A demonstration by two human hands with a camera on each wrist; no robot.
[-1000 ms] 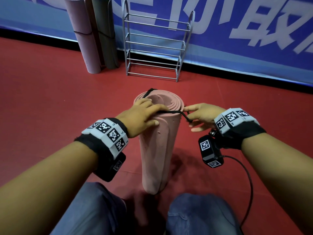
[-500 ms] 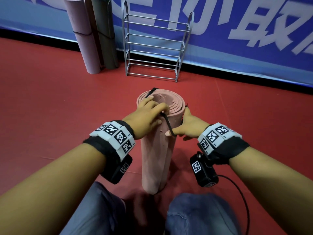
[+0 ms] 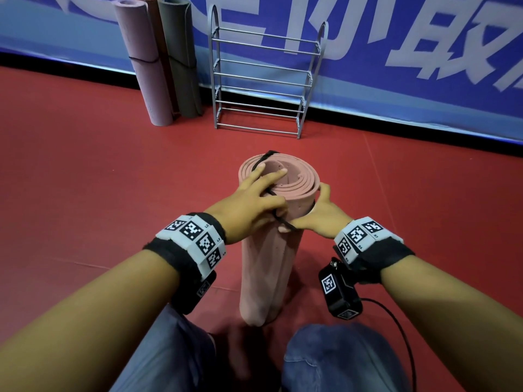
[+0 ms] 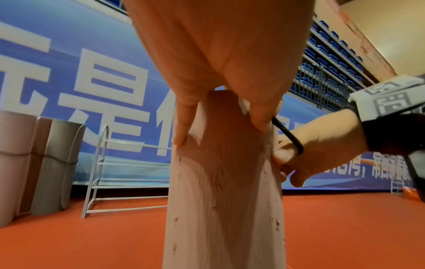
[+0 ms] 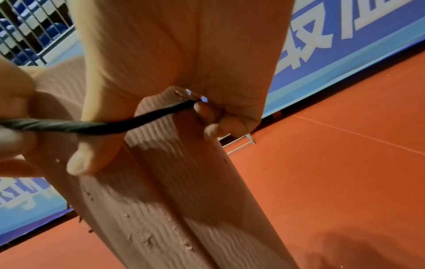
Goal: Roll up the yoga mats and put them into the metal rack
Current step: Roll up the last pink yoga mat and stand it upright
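A pink rolled yoga mat point(image 3: 266, 273) stands upright on the red floor between my knees. A black elastic band point(image 3: 278, 219) runs over its top rim and down the near side. My left hand point(image 3: 254, 202) lies over the top of the roll, fingers reaching across the spiral, and pinches the band. My right hand point(image 3: 319, 216) wraps the roll's right side, its thumb hooked in the band just below the rim. In the right wrist view the band point(image 5: 119, 125) stretches taut across the mat point(image 5: 184, 200). The metal rack point(image 3: 256, 129) stands beyond, against the banner.
Three rolled mats lean on the blue banner wall point(image 3: 396, 66) left of the rack: a mauve one point(image 3: 144, 66), a brown one behind, a grey one point(image 3: 181, 60). Red floor lies between me and the rack. A cable point(image 3: 396, 321) hangs from my right wrist camera.
My right hand came in from the right and dropped beside the roll, drawing the band down over the near side. My left fingers spread further across the top.
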